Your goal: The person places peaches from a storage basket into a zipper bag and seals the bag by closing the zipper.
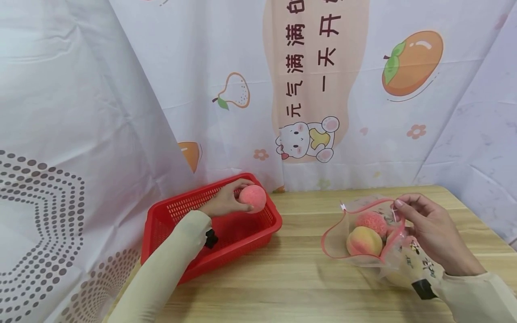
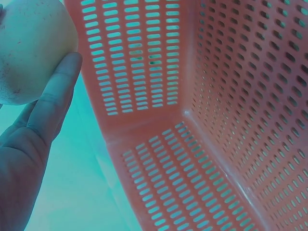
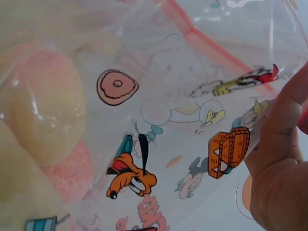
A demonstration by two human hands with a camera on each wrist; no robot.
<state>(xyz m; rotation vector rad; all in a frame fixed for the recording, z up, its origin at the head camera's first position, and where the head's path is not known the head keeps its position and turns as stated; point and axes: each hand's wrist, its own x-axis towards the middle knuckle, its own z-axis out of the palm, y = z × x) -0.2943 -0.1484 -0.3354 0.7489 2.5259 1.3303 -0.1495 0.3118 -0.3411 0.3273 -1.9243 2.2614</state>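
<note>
Over the red plastic basket (image 1: 246,240), my left hand (image 1: 224,200) grips a pink peach (image 1: 252,198) between thumb and fingers. That peach (image 2: 36,48) shows a pale side in the left wrist view, with the fingers curved against it. On the right, my right hand (image 1: 432,229) pinches the pink rim of a clear zip bag (image 1: 335,237) printed with cartoon figures. The bag's mouth gapes open. Inside lie a yellow-and-pink peach (image 1: 364,241) and a pinker, rough-skinned peach (image 1: 371,223). More pale and pink fruit (image 3: 48,101) presses against the bag's wall in the right wrist view.
Perforated basket walls (image 2: 139,57) stand beside the left hand. The wooden table (image 1: 299,269) spans between basket and bag. A white printed cloth (image 1: 242,134) hangs behind the table, and another white cloth (image 1: 81,112) hangs at the left.
</note>
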